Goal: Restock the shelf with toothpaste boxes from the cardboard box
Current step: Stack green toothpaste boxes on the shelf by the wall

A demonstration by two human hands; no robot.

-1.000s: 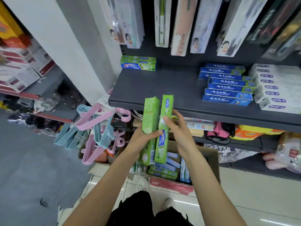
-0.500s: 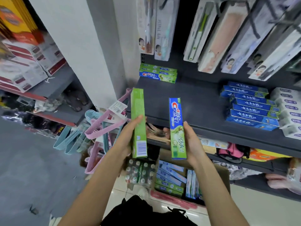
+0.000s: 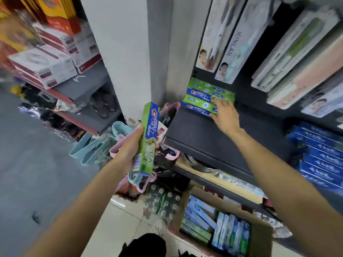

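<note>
Nearest, on the pale tiled floor below the shelving, sits the open brown cardboard box (image 3: 187, 204), with more green and blue toothpaste boxes (image 3: 198, 219) packed flat and on edge inside it. Just left of the carton stands a shrink-wrapped pack of small bottles (image 3: 161, 201).

Above that, the left hand (image 3: 132, 145) grips a long green-and-blue Crest toothpaste box (image 3: 148, 138) around its lower half, fingers and thumb curled round it, holding it nearly upright off the front left corner of the dark grey metal shelf (image 3: 204, 134). Behind this hand hangs a bunch of pink and pale blue plastic clothes hangers (image 3: 96, 145).

Farther in, the right hand (image 3: 224, 115) reaches over the shelf, fingers spread and fairly straight, the fingertips touching the right end of the small stack of green-and-blue Crest boxes (image 3: 204, 97) lying flat at the back left corner of the shelf against the white pillar (image 3: 128, 52). Whether the thumb pinches the lowest box, I cannot tell. Towards the right edge of the same shelf lie rows of dark blue toothpaste boxes (image 3: 319, 153), well apart from the green stack.

Farthest back, above the shelf, hang long carded toothbrush packs (image 3: 230, 47). To the far left, on a separate grey shelf, sit blurred white-and-maroon cartons (image 3: 53, 60).
</note>
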